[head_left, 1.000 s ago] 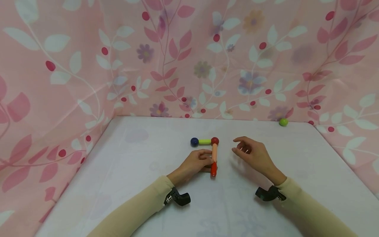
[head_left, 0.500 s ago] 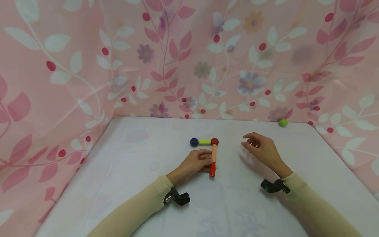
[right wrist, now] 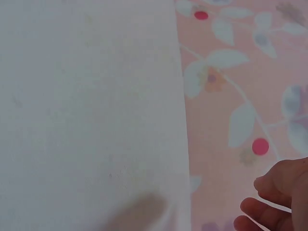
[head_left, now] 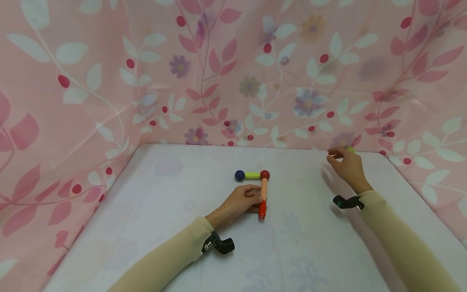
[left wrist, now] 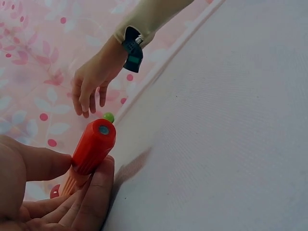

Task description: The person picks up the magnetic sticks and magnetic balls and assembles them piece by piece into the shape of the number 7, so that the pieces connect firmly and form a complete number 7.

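On the white table, several toy magnetic pieces are joined in an angled chain: a dark blue ball [head_left: 239, 175], a yellow-green rod [head_left: 252, 175], a red ball [head_left: 264, 174], a peach rod [head_left: 264, 187] and a red magnetic rod [head_left: 262, 210]. My left hand [head_left: 235, 205] pinches the red rod near where it meets the peach one. A grey metal disc shows in the red rod's free end in the left wrist view. My right hand [head_left: 348, 168], fingers loosely bent and holding nothing, is just in front of a green ball [left wrist: 109, 117], mostly covering it in the head view.
The white table [head_left: 175, 243] ends at the back against a pink curtain [head_left: 219, 73] with leaves and flowers. The green ball lies by the table's far right edge. Each wrist carries a small black camera [head_left: 222, 245].
My right hand has moved away from the chain, rightward and back, to the green ball, which it now partly hides. The left hand keeps its hold, almost still.
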The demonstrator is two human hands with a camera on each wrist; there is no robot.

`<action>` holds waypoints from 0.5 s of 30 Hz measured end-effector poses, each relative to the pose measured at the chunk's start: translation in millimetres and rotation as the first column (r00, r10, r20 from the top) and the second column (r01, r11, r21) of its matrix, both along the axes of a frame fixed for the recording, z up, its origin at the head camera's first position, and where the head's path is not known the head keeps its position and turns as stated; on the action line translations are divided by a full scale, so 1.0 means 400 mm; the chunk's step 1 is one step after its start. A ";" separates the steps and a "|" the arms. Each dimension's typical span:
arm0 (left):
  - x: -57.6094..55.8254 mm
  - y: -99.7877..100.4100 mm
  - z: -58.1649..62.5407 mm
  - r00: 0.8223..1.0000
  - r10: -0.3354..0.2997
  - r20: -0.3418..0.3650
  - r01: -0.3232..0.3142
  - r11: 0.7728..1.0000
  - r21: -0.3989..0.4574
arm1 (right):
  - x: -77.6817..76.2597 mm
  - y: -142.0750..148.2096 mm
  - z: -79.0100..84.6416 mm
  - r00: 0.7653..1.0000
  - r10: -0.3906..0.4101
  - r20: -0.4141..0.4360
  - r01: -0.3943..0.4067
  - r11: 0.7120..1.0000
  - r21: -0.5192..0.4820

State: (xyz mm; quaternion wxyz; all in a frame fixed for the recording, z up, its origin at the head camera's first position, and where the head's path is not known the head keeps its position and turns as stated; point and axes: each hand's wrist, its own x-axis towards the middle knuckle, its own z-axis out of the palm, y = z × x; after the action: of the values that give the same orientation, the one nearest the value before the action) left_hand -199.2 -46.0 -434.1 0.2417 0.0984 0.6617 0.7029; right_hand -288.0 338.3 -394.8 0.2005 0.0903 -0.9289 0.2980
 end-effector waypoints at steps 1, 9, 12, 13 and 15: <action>0.000 0.000 0.000 1.000 0.001 0.001 -0.001 1.000 0.001 | -0.011 0.013 0.001 1.000 -0.014 0.012 0.014 1.000 0.003; -0.001 0.002 -0.003 1.000 0.007 -0.009 -0.007 1.000 0.001 | -0.075 0.111 -0.001 0.967 -0.139 0.212 0.132 0.990 0.047; -0.003 0.002 -0.005 1.000 0.009 -0.003 -0.009 1.000 0.004 | -0.082 0.132 0.001 0.960 -0.147 0.239 0.134 0.989 0.069; -0.003 0.002 -0.006 1.000 0.010 -0.003 -0.010 1.000 0.005 | -0.084 0.138 0.002 0.956 -0.147 0.253 0.131 0.988 0.076; -0.003 0.002 -0.007 1.000 0.010 -0.002 -0.010 1.000 0.008 | -0.089 0.149 0.002 0.951 -0.147 0.273 0.124 0.987 0.098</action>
State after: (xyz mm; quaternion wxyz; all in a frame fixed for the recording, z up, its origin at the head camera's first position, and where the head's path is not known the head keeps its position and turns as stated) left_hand -200.3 -45.1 -436.8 0.2370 0.0968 0.6596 0.7066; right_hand -323.5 398.0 -394.0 0.0838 -0.0087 -0.9629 0.2562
